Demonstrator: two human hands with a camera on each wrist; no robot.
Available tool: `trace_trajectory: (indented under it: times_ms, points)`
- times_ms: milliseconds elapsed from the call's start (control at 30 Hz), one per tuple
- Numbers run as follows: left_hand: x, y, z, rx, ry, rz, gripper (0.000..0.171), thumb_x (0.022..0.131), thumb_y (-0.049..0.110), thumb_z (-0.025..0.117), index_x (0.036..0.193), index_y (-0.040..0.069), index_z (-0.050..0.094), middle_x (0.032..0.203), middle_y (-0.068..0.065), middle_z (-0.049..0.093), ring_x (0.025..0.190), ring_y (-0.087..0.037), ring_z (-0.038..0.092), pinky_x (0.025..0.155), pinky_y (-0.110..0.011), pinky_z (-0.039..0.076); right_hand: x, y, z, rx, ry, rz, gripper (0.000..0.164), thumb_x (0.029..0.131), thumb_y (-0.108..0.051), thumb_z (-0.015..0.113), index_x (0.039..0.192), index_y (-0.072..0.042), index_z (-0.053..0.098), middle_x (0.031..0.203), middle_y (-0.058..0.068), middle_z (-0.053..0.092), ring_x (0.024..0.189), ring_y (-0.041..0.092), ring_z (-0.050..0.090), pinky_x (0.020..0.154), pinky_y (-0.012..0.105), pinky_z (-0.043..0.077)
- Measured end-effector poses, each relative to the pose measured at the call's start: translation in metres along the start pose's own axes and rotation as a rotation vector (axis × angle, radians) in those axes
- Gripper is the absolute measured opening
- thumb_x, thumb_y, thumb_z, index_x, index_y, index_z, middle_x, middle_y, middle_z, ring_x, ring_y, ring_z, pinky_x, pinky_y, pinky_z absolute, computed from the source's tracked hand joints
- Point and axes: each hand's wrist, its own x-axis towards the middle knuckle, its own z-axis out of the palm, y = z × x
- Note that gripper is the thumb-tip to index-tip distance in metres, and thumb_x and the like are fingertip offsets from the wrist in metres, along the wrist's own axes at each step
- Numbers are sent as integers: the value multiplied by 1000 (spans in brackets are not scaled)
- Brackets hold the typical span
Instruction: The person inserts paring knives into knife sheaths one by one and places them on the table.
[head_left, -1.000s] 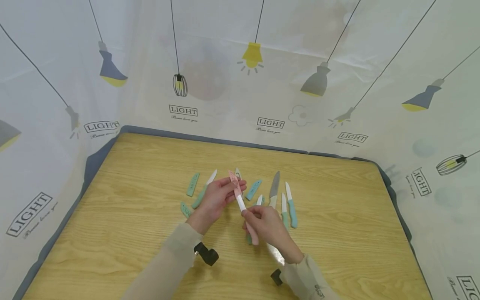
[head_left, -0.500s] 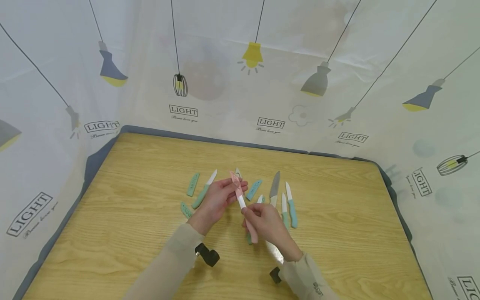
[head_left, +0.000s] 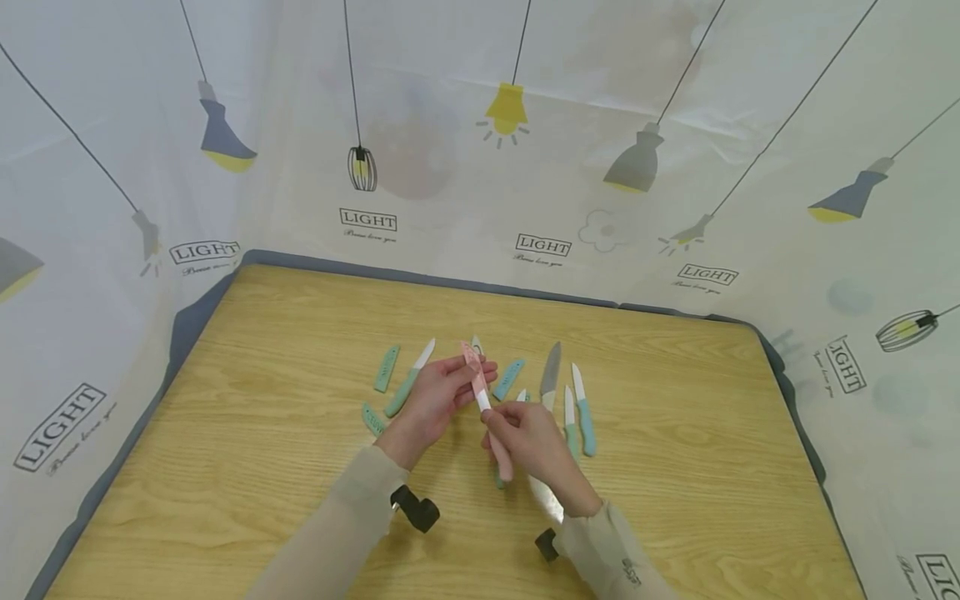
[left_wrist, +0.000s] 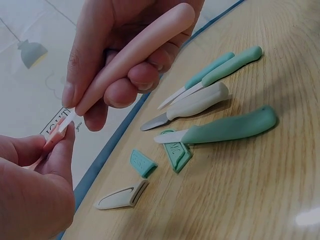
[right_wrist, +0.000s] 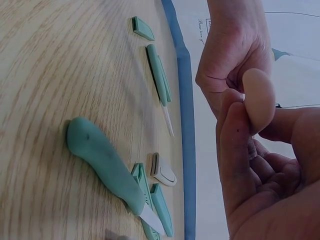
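Observation:
In the head view my left hand (head_left: pixel 431 400) pinches a pink blade sheath (head_left: pixel 470 360) over the table's middle. My right hand (head_left: pixel 540 442) grips the pink handle of a knife (head_left: pixel 501 460), its white blade partly inside that sheath. A short stretch of blade shows between the two hands. The left wrist view has the knife handle (left_wrist: pixel 140 55) close up, with fingers curled under it. Below the hands lie a green-handled knife (left_wrist: pixel 230 125), its tip over a green sheath (left_wrist: pixel 179 159), and a cream-handled knife (left_wrist: pixel 200 101). Most of the pink blade is hidden.
On the wooden table (head_left: pixel 300 500), a green knife (head_left: pixel 405 392) and green sheaths (head_left: pixel 386 368) lie left of the hands. A blue sheath (head_left: pixel 507 379) and a cream sheath (head_left: pixel 476 343) are beyond. To the right lie a blue knife (head_left: pixel 583 412) and another green knife (head_left: pixel 570 425).
The right hand has shifted slightly forward and left, and less white blade shows outside the pink sheath. My left hand has stayed almost still.

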Motion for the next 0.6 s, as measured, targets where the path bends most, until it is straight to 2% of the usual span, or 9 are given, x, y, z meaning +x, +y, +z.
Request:
trace_trajectory:
  times_ms: [133, 367, 467, 600]
  points:
    - [-1, 0, 0, 9, -11, 1, 43, 98, 13, 56, 133, -11, 50, 122, -20, 63, 109, -23, 63, 90, -27, 52, -1, -7, -1, 5, 4, 3, 35, 99, -31, 54, 93, -1, 71, 70, 4, 69, 51, 18, 62, 55, 30, 53]
    - [-1, 0, 0, 19, -25, 4, 45, 98, 13, 55, 135, -12, 48, 125, -22, 61, 112, -25, 61, 91, -28, 51, -10, -39, -7, 4, -1, -19, 26, 99, -19, 53, 90, -1, 69, 72, 12, 70, 53, 21, 64, 52, 27, 52]
    - [0, -1, 0, 23, -22, 8, 46, 99, 12, 54, 136, -13, 46, 123, -21, 62, 112, -25, 61, 90, -27, 51, -8, -35, -7, 5, 2, -17, 26, 99, -20, 53, 88, -2, 69, 72, 12, 70, 52, 20, 63, 50, 26, 51]
    - [-1, -2, 0, 25, -13, 19, 44, 98, 12, 55, 134, -13, 48, 120, -20, 64, 109, -24, 63, 90, -28, 52, 1, -15, -2, 18, 3, -13, 30, 99, -26, 54, 90, -2, 69, 70, 7, 70, 50, 18, 61, 47, 26, 49]
